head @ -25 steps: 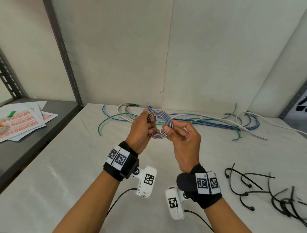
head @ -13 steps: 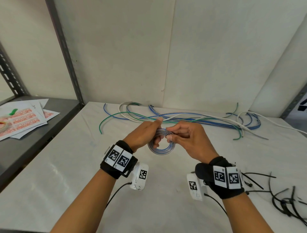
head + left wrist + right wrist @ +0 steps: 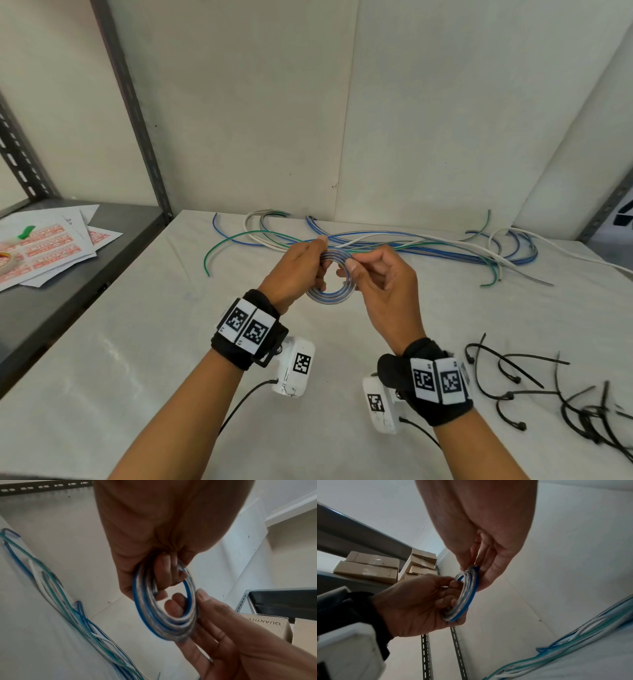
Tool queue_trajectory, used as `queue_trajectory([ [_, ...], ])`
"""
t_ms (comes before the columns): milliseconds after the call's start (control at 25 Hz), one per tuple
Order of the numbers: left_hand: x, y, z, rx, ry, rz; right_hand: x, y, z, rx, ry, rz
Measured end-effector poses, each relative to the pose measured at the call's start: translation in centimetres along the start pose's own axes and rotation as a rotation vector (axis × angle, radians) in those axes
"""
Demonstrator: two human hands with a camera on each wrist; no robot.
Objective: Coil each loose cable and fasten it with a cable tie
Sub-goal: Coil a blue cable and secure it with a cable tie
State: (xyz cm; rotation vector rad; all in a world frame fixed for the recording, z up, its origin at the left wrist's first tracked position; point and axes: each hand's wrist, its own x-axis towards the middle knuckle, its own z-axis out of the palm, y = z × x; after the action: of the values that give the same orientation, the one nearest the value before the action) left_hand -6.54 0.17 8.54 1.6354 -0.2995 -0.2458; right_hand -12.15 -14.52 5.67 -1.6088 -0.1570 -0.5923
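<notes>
A blue and clear cable wound into a small coil (image 3: 330, 294) (image 3: 159, 616) (image 3: 466, 595) hangs above the white table, held by both hands. My left hand (image 3: 301, 270) grips its left side with fingers curled through the ring. My right hand (image 3: 373, 274) pinches the right side between thumb and fingertips (image 3: 202, 596). Loose blue, green and white cables (image 3: 428, 248) lie spread along the back of the table, behind the hands. Several black cable ties (image 3: 534, 387) lie at the right front.
The white table (image 3: 144, 359) is walled at the back. A dark side shelf (image 3: 68, 274) on the left carries printed sheets (image 3: 41, 250). Cardboard boxes (image 3: 373, 568) sit on racking beyond the left side.
Both hands have come down from chest height toward the table, and the coil has tipped from facing me to lying nearly flat. Both hands keep their hold.
</notes>
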Motion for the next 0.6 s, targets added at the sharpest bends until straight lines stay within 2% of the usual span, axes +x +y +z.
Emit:
queue_trajectory([
  [200,-0.2,0.3,0.2,-0.148,-0.005,-0.026,-0.2,-0.3,0.3,-0.034,0.007,0.028],
  [440,-0.4,0.6,0.9,-0.304,-0.03,-0.05,0.1,-0.8,-0.1,0.248,0.097,0.111],
  [600,-0.3,0.4,0.9,-0.356,-0.034,-0.049,0.3,-1.0,-0.6,0.187,0.018,0.102],
])
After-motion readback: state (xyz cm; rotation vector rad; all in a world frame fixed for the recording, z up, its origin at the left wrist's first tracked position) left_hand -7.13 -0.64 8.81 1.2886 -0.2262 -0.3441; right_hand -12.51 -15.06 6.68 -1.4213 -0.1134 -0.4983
